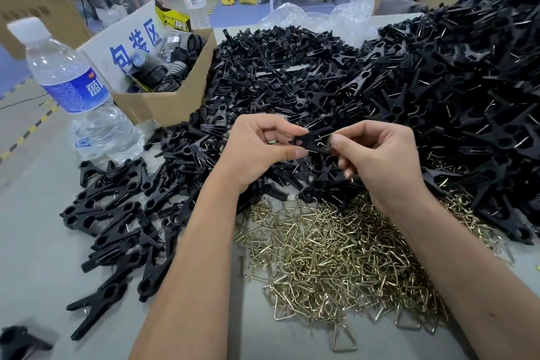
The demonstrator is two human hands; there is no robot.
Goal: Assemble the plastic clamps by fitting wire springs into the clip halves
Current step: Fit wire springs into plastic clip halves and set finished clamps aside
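Between the two hands, above the middle of the tabletop (35, 213), a black clamp (311, 142) is held in the air. The left hand (257, 146) pinches the clamp's left end between thumb and forefinger. The right hand (377, 152) closes its grip on the right end, where short lengths of a wire spring (323, 135) show against the plastic. The clamp's long axis runs roughly left to right, from one grip to the other, so both hands are equally near. Whether the spring is fully seated cannot be told. Directly below lies the pile of loose wire springs (336, 257). Loose clip halves (277, 67) are heaped behind, and what appear to be assembled clamps (111, 228) lie to the left.
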